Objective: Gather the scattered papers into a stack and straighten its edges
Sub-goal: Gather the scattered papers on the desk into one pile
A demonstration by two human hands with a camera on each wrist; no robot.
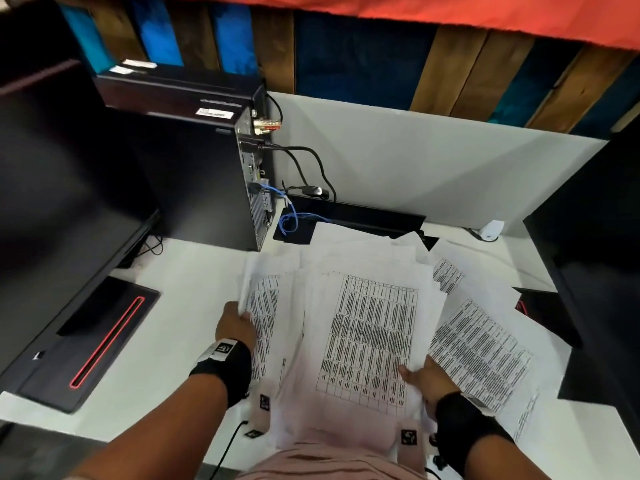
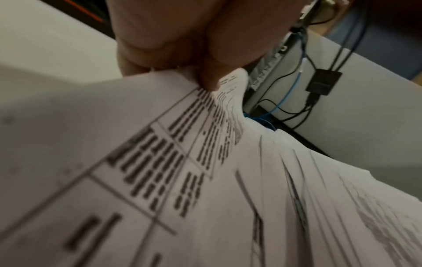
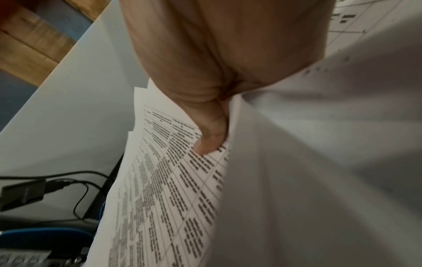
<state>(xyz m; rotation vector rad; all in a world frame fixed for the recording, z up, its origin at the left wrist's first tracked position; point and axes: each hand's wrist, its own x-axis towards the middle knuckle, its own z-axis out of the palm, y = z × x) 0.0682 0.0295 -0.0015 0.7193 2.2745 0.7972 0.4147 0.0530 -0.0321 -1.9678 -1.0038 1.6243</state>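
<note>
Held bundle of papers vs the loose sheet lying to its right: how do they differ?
The bundle of papers is gripped by the left hand and the right hand; the loose sheet is touched by neither. The bundle is many fanned sheets with uneven edges; the loose sheet lies flat on the desk, skewed. Both are white with printed tables.
</note>
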